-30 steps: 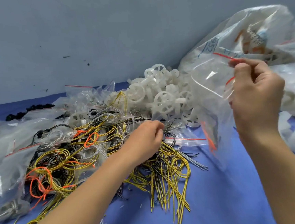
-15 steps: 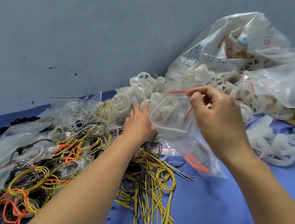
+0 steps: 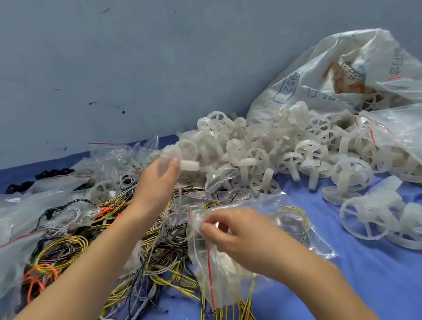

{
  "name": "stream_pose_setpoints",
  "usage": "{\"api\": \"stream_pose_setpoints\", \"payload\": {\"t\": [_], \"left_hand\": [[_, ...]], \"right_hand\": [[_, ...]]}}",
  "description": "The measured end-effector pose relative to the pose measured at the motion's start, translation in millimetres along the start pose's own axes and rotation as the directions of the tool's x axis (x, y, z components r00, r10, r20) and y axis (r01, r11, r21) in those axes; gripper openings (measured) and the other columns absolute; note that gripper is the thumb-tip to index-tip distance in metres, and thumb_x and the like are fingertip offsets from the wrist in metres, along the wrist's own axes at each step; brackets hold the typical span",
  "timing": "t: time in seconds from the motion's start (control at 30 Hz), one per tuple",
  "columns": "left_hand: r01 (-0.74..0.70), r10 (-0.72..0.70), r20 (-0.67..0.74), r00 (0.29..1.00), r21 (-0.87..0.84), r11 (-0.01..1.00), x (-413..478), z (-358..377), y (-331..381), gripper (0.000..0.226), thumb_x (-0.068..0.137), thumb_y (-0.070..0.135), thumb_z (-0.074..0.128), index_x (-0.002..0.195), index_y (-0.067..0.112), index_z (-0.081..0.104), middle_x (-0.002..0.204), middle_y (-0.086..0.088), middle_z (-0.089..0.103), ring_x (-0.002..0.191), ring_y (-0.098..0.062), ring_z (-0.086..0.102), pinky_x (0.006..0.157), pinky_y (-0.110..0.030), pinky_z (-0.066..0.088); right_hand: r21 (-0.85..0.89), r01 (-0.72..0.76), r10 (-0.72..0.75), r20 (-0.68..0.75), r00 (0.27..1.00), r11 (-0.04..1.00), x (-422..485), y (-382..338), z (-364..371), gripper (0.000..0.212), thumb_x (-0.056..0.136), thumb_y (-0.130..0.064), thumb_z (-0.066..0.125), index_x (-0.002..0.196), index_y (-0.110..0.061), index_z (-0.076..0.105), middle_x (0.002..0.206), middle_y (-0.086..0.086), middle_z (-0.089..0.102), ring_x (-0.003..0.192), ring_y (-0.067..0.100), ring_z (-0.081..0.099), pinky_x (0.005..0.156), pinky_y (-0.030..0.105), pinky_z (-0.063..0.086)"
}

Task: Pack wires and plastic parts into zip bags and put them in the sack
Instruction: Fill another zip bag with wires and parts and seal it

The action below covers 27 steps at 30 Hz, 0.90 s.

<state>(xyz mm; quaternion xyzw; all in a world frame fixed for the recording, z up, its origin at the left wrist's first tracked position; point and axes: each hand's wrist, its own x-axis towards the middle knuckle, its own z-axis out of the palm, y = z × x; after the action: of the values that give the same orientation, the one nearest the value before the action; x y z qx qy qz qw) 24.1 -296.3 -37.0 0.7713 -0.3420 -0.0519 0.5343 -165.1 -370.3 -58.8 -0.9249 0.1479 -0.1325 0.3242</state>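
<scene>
Mid-frame, the left hand (image 3: 159,182) grips a white plastic part (image 3: 190,165); below, the right hand (image 3: 239,236) pinches a clear zip bag (image 3: 223,281).

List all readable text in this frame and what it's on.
"1952": blue digits in a blue outlined box, turned sideways, on the white sack.
Other blue, dark and orange print on the sack: too blurred or creased to read.
Zip bag pinched in the right hand: no text, only a red seal line.
Elsewhere: none.
</scene>
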Motion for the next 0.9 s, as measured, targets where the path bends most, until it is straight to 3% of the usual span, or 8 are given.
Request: {"api": "stream_pose_setpoints", "payload": {"t": [0.1, 0.23, 0.33, 0.43, 0.5, 0.6, 0.73, 0.9], "left_hand": [[0.126, -0.115, 0.062, 0.991, -0.239, 0.963, -52.5, -49.1, -8.4, 0.038, 0.085, 0.063, 0.056, 0.09, 0.03, 0.074, 0.093, 0.004, 0.074, 0.082, -0.014, 0.069, 0.074, -0.033, 0.047], [0.37, -0.264, 0.284, 0.922, -0.436, 0.821, -92.5, -76.9, -24.2, 0.059, 0.068, 0.068, 0.072, 0.095, 0.016, 0.077, 0.076, -0.005, 0.066, 0.061, -0.013, 0.06, 0.064, -0.032, 0.042], [0.42, -0.269, 0.355, 0.895, -0.472, 0.775, -99.7, -79.1, -24.1, 0.049, 0.074, 0.059, 0.069, 0.088, 0.013, 0.077, 0.066, -0.003, 0.057, 0.053, -0.011, 0.052, 0.055, -0.029, 0.041], [0.403, -0.235, 0.362, 0.902, -0.51, 0.761, -98.4, -81.1, -22.4, 0.051, 0.071, 0.062, 0.068, 0.086, 0.014, 0.076, 0.066, -0.004, 0.059, 0.053, -0.012, 0.052, 0.047, -0.026, 0.042], [0.431, -0.268, 0.357, 0.895, -0.537, 0.725, -97.2, -84.4, -26.0, 0.041, 0.072, 0.053, 0.076, 0.09, 0.016, 0.078, 0.079, -0.008, 0.07, 0.057, -0.016, 0.06, 0.047, -0.029, 0.049], [0.518, -0.344, 0.392, 0.853, -0.557, 0.649, -93.9, -91.0, -35.3, 0.039, 0.067, 0.044, 0.076, 0.094, 0.015, 0.078, 0.098, -0.02, 0.073, 0.073, -0.029, 0.07, 0.054, -0.033, 0.058], [0.554, -0.37, 0.426, 0.826, -0.486, 0.676, -98.3, -92.5, -37.4, 0.036, 0.063, 0.036, 0.077, 0.091, 0.012, 0.076, 0.089, -0.019, 0.073, 0.057, -0.024, 0.065, 0.041, -0.028, 0.05], [0.468, -0.341, 0.323, 0.883, -0.55, 0.692, -107.8, -86.4, -39.5, 0.025, 0.071, 0.022, 0.068, 0.091, 0.013, 0.078, 0.071, -0.009, 0.065, 0.053, -0.017, 0.06, 0.04, -0.024, 0.046]], "right_hand": [[0.035, 0.012, -0.011, -0.022, 1.0, 0.999, 4.2, -8.1, 7.9, 0.032, 0.101, -0.043, 0.041, 0.093, -0.021, 0.063, 0.088, -0.001, 0.067, 0.08, 0.02, 0.062, 0.077, 0.041, 0.051], [0.306, 0.057, 0.0, -0.183, 0.983, 0.95, 15.7, -26.7, 17.0, 0.035, 0.102, -0.043, 0.043, 0.132, -0.03, 0.055, 0.116, -0.014, 0.06, 0.097, 0.01, 0.063, 0.087, 0.03, 0.048], [0.509, 0.095, -0.088, -0.037, 0.995, 0.855, 20.2, -48.9, 35.8, 0.038, 0.099, -0.048, 0.049, 0.131, -0.03, 0.056, 0.107, -0.015, 0.067, 0.094, 0.007, 0.064, 0.077, 0.031, 0.049], [0.574, 0.11, -0.103, -0.044, 0.994, 0.811, 22.0, -62.1, 47.6, 0.026, 0.098, -0.041, 0.056, 0.117, -0.026, 0.064, 0.093, -0.004, 0.071, 0.078, 0.014, 0.068, 0.063, 0.027, 0.05], [0.535, 0.122, -0.069, -0.119, 0.991, 0.836, 24.2, -61.7, 48.7, 0.019, 0.095, -0.039, 0.06, 0.109, -0.027, 0.066, 0.088, -0.004, 0.072, 0.07, 0.011, 0.067, 0.062, 0.031, 0.052], [0.339, 0.17, -0.065, -0.298, 0.952, 0.925, 24.2, -57.7, 49.2, 0.012, 0.092, -0.038, 0.063, 0.097, -0.027, 0.064, 0.077, -0.013, 0.065, 0.065, 0.002, 0.059, 0.059, 0.015, 0.042], [0.033, 0.189, -0.154, -0.451, 0.879, 0.981, 19.1, -56.4, 54.4, 0.011, 0.092, -0.036, 0.06, 0.091, -0.029, 0.053, 0.087, -0.014, 0.054, 0.07, 0.008, 0.057, 0.062, 0.024, 0.042], [-0.066, 0.217, -0.224, -0.446, 0.867, 0.974, 13.8, -59.0, 57.3, 0.011, 0.095, -0.04, 0.054, 0.096, -0.033, 0.046, 0.096, -0.016, 0.044, 0.072, 0.009, 0.057, 0.065, 0.027, 0.039]]}}
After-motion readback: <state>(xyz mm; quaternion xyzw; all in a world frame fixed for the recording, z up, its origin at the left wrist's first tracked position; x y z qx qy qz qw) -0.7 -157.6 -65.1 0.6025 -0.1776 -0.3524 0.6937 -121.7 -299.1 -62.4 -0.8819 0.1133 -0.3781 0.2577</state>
